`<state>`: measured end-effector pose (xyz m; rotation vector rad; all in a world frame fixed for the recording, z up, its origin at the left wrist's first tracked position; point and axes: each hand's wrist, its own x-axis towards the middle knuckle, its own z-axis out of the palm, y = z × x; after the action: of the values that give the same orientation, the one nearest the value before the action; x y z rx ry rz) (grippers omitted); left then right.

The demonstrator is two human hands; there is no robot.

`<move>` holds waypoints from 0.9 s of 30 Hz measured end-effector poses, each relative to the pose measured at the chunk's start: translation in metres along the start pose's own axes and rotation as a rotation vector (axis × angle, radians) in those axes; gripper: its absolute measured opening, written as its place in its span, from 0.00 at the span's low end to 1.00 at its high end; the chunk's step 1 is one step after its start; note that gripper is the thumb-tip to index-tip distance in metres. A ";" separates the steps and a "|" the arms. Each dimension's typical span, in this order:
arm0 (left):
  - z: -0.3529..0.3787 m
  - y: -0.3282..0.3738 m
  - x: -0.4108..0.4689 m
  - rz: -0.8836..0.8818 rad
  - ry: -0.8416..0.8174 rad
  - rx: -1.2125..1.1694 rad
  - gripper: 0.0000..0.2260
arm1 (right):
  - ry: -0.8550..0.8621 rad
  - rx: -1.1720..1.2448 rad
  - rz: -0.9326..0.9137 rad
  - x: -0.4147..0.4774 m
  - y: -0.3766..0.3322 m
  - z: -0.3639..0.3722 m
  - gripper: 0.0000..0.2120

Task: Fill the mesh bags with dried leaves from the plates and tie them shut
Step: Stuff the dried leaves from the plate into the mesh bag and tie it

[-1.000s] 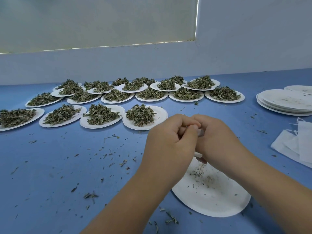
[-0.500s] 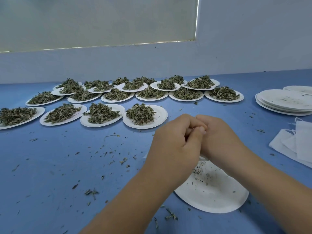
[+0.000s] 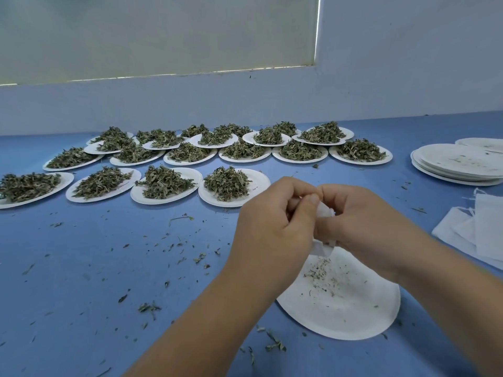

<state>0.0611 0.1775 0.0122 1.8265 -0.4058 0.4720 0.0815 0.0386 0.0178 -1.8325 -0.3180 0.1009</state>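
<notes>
- Centrally, just above the worktop (image 3: 109, 268), left hand (image 3: 272, 227) and right hand (image 3: 362, 224) pressed together, knuckles touching, fingers curled inward
- Both clamped on a white mesh bag (image 3: 325, 212), pinched between thumbs and fingertips; only small patches of cloth showing, one between the thumbs, another poking out under the palms
- Cannot tell whether the bag's mouth is tied, nor how full it is, both hidden by the hands
- Directly below the hands, near plate (image 3: 353, 317), white, flat on the worktop, carrying only a scatter of leaf crumbs and dust toward its far side
- Beyond the hands, rows of white plates heaped with dried leaves (image 3: 227, 182); nearest heaped plate (image 3: 258, 180) just behind the left knuckles, three more in line to its left, further rows overlapping at the rims behind
- Far right, stack of empty plates (image 3: 457, 164), lightly flecked, with another plate edge behind it
- Right edge, nearer than the stack, spare mesh bags (image 3: 484, 235) lying flat and overlapped, loose threads at one top corner
- All over the blue worktop, loose leaf bits (image 3: 148, 307), thickest to the left of the forearms and in front of the near plate
- Behind it all, pale wall (image 3: 408, 77) and a blind (image 3: 163, 36), thin line of light along its lower and right edges
</notes>
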 end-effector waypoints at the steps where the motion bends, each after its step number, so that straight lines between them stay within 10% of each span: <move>1: 0.001 0.000 -0.001 0.001 -0.013 -0.001 0.08 | 0.023 -0.022 -0.001 0.000 0.000 0.001 0.05; 11: 0.007 0.002 -0.007 0.095 -0.068 0.033 0.08 | 0.176 -0.388 -0.007 0.011 0.004 0.014 0.05; 20: -0.019 -0.002 0.008 -0.042 0.168 -0.213 0.08 | -0.130 0.335 -0.126 0.004 0.003 0.005 0.18; 27: -0.024 -0.010 0.017 -0.180 0.037 -0.475 0.11 | -0.093 -0.056 -0.247 0.003 0.015 0.018 0.21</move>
<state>0.0781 0.2028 0.0192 1.3760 -0.2947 0.2561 0.0825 0.0525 -0.0012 -1.8318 -0.6147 0.0058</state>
